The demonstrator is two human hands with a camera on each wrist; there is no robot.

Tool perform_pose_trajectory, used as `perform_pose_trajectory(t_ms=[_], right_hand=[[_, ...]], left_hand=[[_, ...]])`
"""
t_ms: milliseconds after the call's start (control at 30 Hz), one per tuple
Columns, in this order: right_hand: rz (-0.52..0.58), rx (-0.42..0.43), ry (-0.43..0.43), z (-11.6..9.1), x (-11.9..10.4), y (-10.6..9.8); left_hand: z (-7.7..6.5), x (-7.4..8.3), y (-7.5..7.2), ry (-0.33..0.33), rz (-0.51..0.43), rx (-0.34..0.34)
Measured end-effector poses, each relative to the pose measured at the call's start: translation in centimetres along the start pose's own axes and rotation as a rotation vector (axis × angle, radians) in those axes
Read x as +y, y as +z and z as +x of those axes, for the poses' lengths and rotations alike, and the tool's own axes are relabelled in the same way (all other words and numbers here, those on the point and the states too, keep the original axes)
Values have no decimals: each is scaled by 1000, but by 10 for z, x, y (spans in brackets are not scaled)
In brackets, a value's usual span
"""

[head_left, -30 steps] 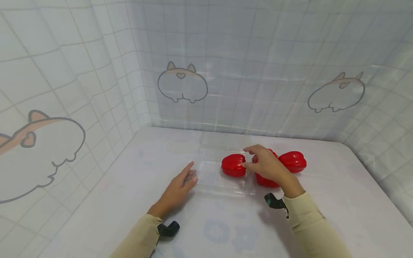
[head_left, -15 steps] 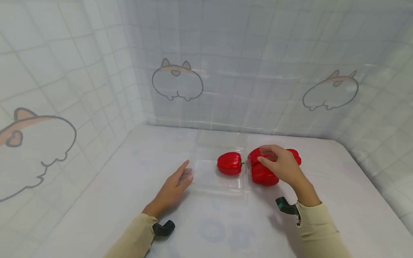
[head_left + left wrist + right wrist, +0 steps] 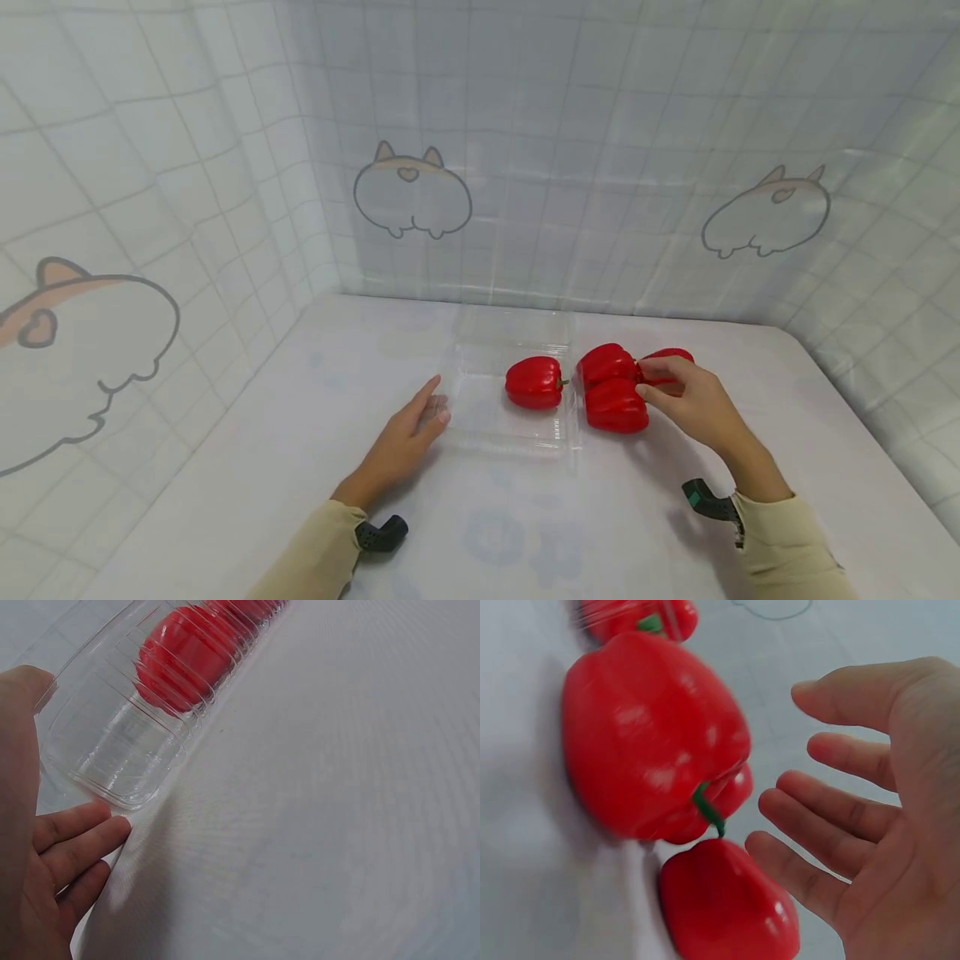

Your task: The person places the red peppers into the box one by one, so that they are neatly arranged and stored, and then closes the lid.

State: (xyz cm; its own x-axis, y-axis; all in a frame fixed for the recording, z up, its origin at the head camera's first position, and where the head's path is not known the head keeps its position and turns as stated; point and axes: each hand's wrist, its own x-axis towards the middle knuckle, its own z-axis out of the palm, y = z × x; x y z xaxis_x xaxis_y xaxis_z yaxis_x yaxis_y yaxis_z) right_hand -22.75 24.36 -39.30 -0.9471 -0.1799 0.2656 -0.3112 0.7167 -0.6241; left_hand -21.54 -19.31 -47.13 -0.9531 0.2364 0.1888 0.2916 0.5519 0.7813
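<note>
Head view: left hand point(image 3: 399, 443) and right hand point(image 3: 699, 407) are held wide, unfilled; the right has been shifted rightward, two red peppers point(image 3: 612, 393) left more exposed.

I see a white table point(image 3: 465, 500) with pale blue marks point(image 3: 495, 537) low in my head view. Behind it I see a shiny back wall point(image 3: 585, 167) with thin grey lines that make squares. It has two round drawings, one on the left point(image 3: 412, 196) and one on the right point(image 3: 768, 212), both with pointy ears and a little heart. The left wall point(image 3: 172, 183) shows me a bigger drawing point(image 3: 97, 367), cut off at the side. The right wall point(image 3: 907, 333) has squares too.
</note>
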Motion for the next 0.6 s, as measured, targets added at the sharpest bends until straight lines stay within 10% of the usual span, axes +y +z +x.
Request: perform_pose_trajectory(t_ms=[600], right_hand=[[140,-104,42,-5,17,9]], left_hand=[[0,3,0,-24,-11,-2]])
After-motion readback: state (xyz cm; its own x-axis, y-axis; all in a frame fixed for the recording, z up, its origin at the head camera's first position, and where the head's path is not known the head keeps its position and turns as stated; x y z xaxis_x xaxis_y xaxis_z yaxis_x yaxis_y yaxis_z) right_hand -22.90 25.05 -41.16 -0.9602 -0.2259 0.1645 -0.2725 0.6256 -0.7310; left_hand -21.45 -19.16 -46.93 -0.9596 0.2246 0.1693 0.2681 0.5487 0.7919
